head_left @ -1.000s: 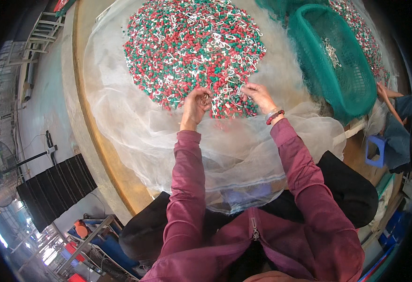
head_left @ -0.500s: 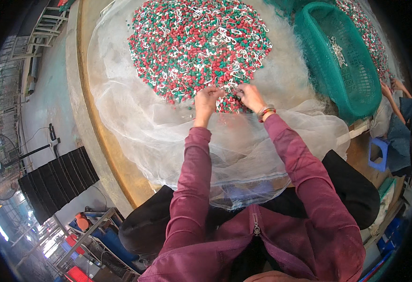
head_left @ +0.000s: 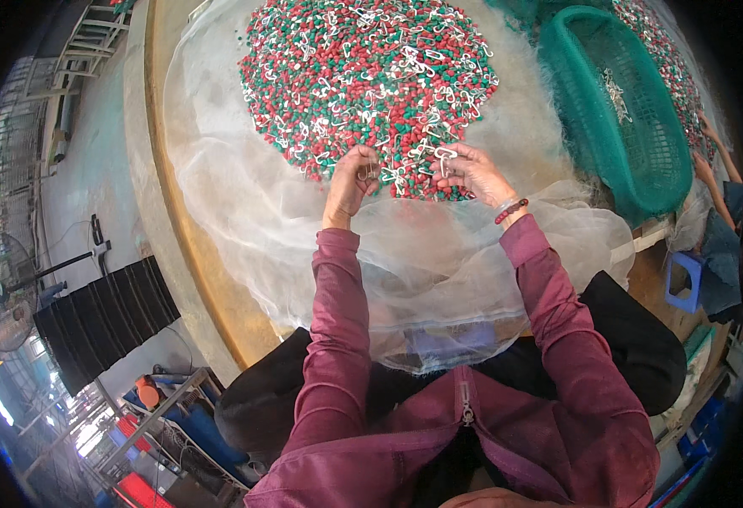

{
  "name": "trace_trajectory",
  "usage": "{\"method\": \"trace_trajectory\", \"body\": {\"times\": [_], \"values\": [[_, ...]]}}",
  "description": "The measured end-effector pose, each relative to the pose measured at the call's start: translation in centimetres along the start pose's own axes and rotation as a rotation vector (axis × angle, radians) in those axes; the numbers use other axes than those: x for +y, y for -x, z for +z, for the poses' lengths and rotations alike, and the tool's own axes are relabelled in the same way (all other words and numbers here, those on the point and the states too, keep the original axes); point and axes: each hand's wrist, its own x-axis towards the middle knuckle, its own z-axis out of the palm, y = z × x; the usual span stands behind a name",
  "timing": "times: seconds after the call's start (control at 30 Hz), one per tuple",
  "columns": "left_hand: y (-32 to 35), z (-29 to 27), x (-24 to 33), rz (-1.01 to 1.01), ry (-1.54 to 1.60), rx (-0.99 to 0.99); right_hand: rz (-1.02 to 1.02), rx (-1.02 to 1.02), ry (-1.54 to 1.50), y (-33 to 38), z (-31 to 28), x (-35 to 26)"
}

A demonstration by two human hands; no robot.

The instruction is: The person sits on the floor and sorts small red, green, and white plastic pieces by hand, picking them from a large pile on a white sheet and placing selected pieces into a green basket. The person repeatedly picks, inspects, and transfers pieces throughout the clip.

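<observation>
Both hands at near edge of heap of small red, green and white pieces [head_left: 363,76], on sheer white netting [head_left: 244,212] over round wooden counter [head_left: 189,254]. Left hand [head_left: 350,182] fingers pinched together on a small white hook-shaped piece [head_left: 370,172]. Right hand [head_left: 471,173] fingers curled at heap edge, a white piece [head_left: 444,153] at its fingertips; can't tell if gripped. Red bead bracelet [head_left: 512,211] on right wrist. Teal mesh basket [head_left: 634,127] right of heap, few pale pieces inside. Another person's hand [head_left: 704,165] beyond basket, mostly cut off. Blue stool [head_left: 685,279] lower right. Black slatted panel [head_left: 105,317] and fan [head_left: 3,292] at left, distorted. No readable labels; piece shapes too small to make out.
</observation>
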Motion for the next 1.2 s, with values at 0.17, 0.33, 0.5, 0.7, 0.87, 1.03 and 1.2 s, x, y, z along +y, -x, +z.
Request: {"method": "trace_trajectory", "body": {"times": [0.17, 0.33, 0.5, 0.7, 0.87, 1.03, 1.2], "values": [[-0.7, -1.8, -0.1, -0.064, -0.042, -0.001, -0.090, -0.046, -0.132, 0.3, 0.1, -0.1], [-2.8, -3.2, -4.5, 0.153, -1.270, 0.191, -0.007, -0.132, -0.321, -0.5, -0.4, 1.4], [-2.9, -2.9, -6.7, 0.195, -1.608, 0.225, 0.219, 0.031, -0.352, -1.1, 0.7, 4.2], [-0.5, 1.7, -2.5, 0.427, -1.319, 0.016, 0.067, 0.101, -0.441, -0.9, 3.4, 4.6], [1.4, 5.5, 0.6, 0.578, -1.343, -0.018, 0.032, 0.101, -0.376, -0.3, 3.8, 1.4], [2.8, 6.7, 2.5, 0.778, -1.553, -0.012, -0.031, 0.112, -0.116, 1.3, 4.2, -2.1], [3.2, 7.8, 3.2, 0.860, -1.633, -0.007, -0.120, 0.088, 0.100, 2.1, 5.0, -4.5]]}}
